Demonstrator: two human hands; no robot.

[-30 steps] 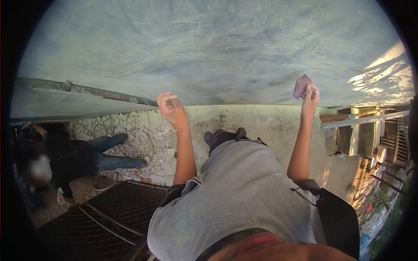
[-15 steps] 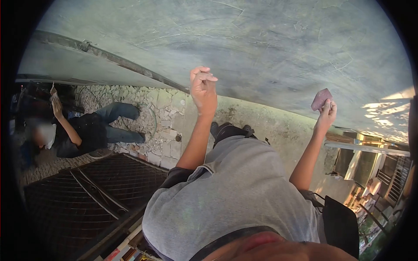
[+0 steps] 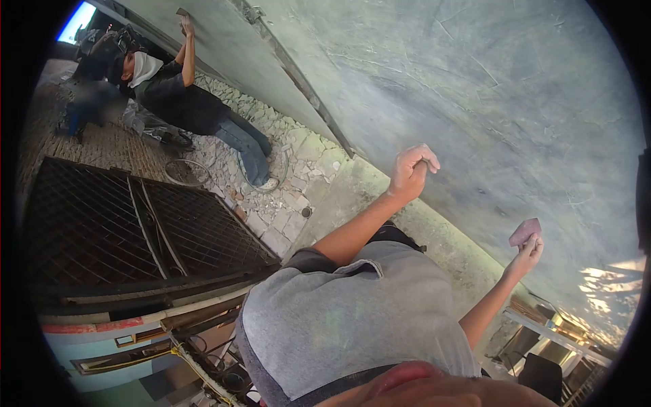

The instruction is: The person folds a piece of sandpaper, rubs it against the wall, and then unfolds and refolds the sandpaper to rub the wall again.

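My left hand (image 3: 412, 173) is raised before the grey-green wall (image 3: 475, 129), its fingers curled in and nothing visible in them. Lower and to the right, my right hand (image 3: 527, 255) grips a flat, angular, purplish-red piece (image 3: 525, 232) between thumb and fingers. That piece is at the wall's surface; whether it touches cannot be told. Scratches and faint smears mark the wall around both hands.
A co-worker (image 3: 183, 102) in dark clothes reaches up to the wall at upper left, standing by broken rubble (image 3: 298, 146). A dark metal grille (image 3: 88, 224) lies at left. A strip (image 3: 305, 91) runs down the wall. Framed items (image 3: 542, 339) are at lower right.
The view has tilted, so the wall edge now slopes more steeply. Both hands appear lower and further right. My left fingers are more curled; my right hand keeps the purplish-red piece.
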